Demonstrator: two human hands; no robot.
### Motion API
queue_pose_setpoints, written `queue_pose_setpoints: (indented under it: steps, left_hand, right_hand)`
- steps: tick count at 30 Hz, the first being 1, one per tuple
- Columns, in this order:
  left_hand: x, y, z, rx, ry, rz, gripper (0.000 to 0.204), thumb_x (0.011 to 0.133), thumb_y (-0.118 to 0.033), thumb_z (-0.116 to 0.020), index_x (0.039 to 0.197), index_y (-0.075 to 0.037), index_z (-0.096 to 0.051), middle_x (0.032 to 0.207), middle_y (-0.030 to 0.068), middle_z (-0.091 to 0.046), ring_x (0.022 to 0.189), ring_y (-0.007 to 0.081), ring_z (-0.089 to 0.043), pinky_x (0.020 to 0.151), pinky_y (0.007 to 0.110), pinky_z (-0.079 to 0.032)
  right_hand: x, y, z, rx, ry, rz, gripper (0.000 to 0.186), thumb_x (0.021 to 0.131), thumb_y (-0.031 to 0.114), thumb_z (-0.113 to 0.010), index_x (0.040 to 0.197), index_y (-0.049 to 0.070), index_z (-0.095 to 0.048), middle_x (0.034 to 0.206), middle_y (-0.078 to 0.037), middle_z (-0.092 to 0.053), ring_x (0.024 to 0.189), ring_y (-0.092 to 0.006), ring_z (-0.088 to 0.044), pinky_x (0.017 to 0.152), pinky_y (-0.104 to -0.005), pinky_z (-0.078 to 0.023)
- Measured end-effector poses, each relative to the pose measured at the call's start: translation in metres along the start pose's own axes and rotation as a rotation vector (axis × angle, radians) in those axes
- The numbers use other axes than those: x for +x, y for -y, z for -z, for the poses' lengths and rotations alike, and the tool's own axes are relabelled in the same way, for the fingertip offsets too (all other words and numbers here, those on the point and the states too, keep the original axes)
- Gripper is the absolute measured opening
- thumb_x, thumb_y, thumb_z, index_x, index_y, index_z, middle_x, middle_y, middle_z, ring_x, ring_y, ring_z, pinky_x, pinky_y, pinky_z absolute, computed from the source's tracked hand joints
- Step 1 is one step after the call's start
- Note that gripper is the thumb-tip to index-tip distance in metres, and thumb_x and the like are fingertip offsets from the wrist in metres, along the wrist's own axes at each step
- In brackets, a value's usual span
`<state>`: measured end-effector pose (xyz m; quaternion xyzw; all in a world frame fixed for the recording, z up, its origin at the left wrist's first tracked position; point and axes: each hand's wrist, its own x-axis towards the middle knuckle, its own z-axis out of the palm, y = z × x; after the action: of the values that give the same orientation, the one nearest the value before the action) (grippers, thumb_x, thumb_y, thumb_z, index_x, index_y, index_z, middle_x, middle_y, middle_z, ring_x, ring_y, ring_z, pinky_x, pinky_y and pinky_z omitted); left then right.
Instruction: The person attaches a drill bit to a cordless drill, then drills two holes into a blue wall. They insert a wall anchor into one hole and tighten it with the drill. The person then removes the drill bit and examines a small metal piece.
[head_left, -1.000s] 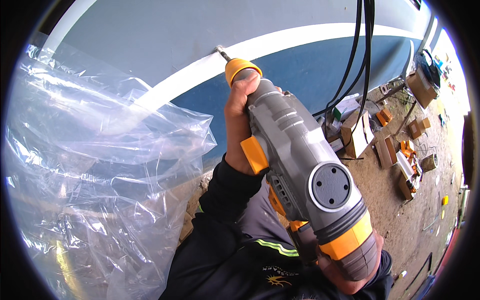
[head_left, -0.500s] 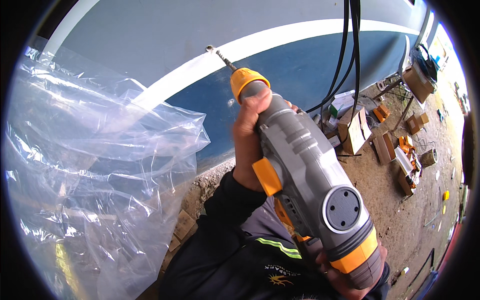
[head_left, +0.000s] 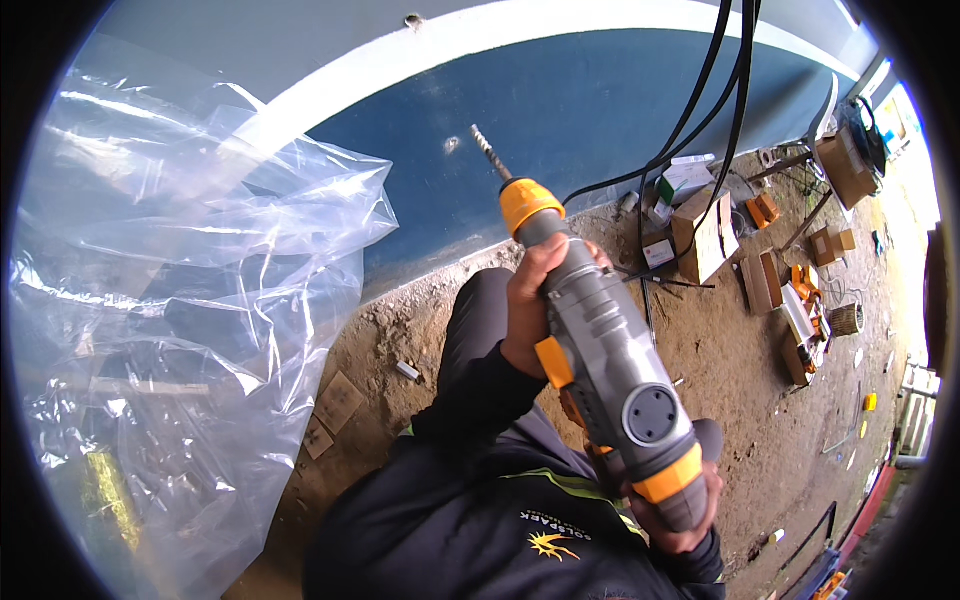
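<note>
I hold a grey and orange rotary hammer drill (head_left: 598, 318) across the front of my body. My left hand (head_left: 535, 285) is wrapped round its neck, just behind the orange collar. At the rear end my right hand (head_left: 708, 505) grips the drill, its fingers partly hidden by the housing. A spiral bit (head_left: 489, 152) sticks out of the front and points up and left toward the blue lower wall (head_left: 590, 95), seemingly apart from it. Farther up, in the white stripe's upper edge, there is a small rough hole (head_left: 413, 20).
Clear plastic sheeting (head_left: 190, 300) hangs at the left. Black cables (head_left: 700, 90) dangle in front of the wall. Cardboard boxes (head_left: 703, 235) and orange parts (head_left: 806, 285) litter the dirt floor at the right. A flat brown piece (head_left: 338, 402) lies at lower left.
The drill and both hands have moved down, away from the wall; the bit's tip has left the hole. My view has shifted, and more ground and my leg now show.
</note>
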<state>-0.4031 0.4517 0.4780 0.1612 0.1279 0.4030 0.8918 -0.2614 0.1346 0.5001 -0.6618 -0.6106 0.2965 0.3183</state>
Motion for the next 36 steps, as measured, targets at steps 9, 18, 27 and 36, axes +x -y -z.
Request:
queue_pose_setpoints:
  steps: [9,18,27,36]
  left_hand:
    - [0.012,-0.012,0.068,0.046,-0.07,0.01,0.051,0.09,-0.053,-0.068,0.099,-0.003,-0.062,0.094,0.0089,-0.059,0.087,0.0265,-0.061,0.081,0.041,-0.054]
    - [0.018,-0.021,0.073,0.061,-0.097,0.033,0.051,0.088,-0.053,-0.069,0.098,-0.003,-0.062,0.092,0.008,-0.059,0.087,0.0259,-0.061,0.081,0.041,-0.053]
    - [0.022,-0.028,0.075,0.099,-0.109,0.007,0.05,0.088,-0.051,-0.069,0.095,-0.002,-0.062,0.09,0.0089,-0.06,0.084,0.0264,-0.063,0.079,0.04,-0.054]
    - [0.024,-0.031,0.081,0.146,-0.173,0.071,0.052,0.088,-0.052,-0.07,0.099,-0.002,-0.061,0.091,0.0109,-0.062,0.081,0.0267,-0.067,0.073,0.042,-0.06]
  right_hand:
    - [0.054,-0.017,-0.055,-0.342,-0.209,0.488,0.043,0.059,0.001,-0.092,0.1,0.007,-0.081,0.123,-0.026,-0.061,0.101,-0.0422,-0.064,0.08,-0.0483,-0.051]
    - [0.067,-0.018,-0.069,-0.365,-0.242,0.563,0.05,0.053,0.002,-0.09,0.101,0.011,-0.082,0.128,-0.029,-0.057,0.103,-0.0449,-0.063,0.08,-0.0493,-0.052]
    - [0.074,-0.022,-0.075,-0.305,-0.242,0.562,0.053,0.06,0.002,-0.091,0.108,-0.01,-0.072,0.128,-0.031,-0.057,0.103,-0.0446,-0.064,0.081,-0.0494,-0.05]
    - [0.06,-0.032,-0.087,0.225,0.011,-0.135,0.058,0.069,0.001,-0.093,0.119,-0.009,-0.066,0.114,-0.023,-0.068,0.095,-0.0375,-0.068,0.084,-0.0452,-0.051]
